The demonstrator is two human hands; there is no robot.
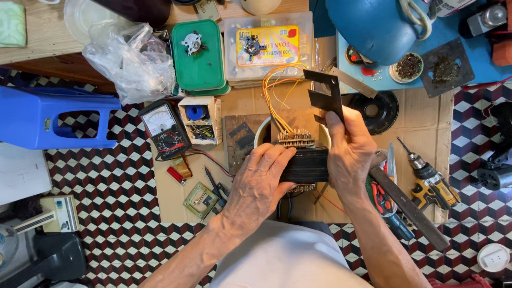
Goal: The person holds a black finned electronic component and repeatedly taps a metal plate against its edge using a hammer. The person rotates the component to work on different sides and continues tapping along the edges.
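L hand (261, 178) clamped on transformer core (305, 165), R hand (349, 152) pinching dark E-shaped lamination (326, 96), orange leads (274, 98) up top.

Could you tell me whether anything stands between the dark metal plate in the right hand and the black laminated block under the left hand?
Nothing visible does: the right hand holds the dark metal plate just above the black laminated block, which the left hand steadies. The orange wires run left of it.

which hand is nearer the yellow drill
Right. The right hand, holding a dark metal plate, is just left of the yellow drill; the left hand grips the black core farther left.
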